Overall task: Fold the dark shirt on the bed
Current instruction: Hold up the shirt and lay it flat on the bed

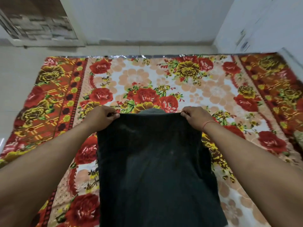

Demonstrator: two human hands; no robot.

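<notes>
**Bed (pixel 164 76).** It is covered in a floral sheet that lies flat and spreads well beyond the fingers on every side. There is ample room for laying the garment down.

**Dark shirt (pixel 152 161).** It is held up over the bed by its top edge, which is stretched nearly level between the two hands. The cloth hangs from the fingers toward the person and leaves the bottom of the view. Whether its lower end rests on the bed cannot be told. A loose flap juts out along the side below the right fingers. A grey curve (pixel 150 110) shows just beyond the top edge, midway between the hands. It may be a collar or a back layer, but this cannot be confirmed.

**Left hand (pixel 100 117), right hand (pixel 195 118).** Each hand grips one top corner. The left fingers (pixel 113 115) and the right fingers (pixel 185 114) are curled, pinching the cloth against the thumbs. A thin thread band (pixel 207 124) sits on the right wrist, clear of the fabric.

**Assessment.** The step in hand appears to be squaring the shirt before a fold is laid. To do it well:
- Keep both pinches level and the edge taut, so the panel hangs without twist.
- Lower the cloth onto the open sheet beyond the fingers, with the bottom touching first.
- Release only once the edge lies flat.
- Tuck in the flap below the right fingers before the next crease, or the fold will likely come out uneven.
</notes>
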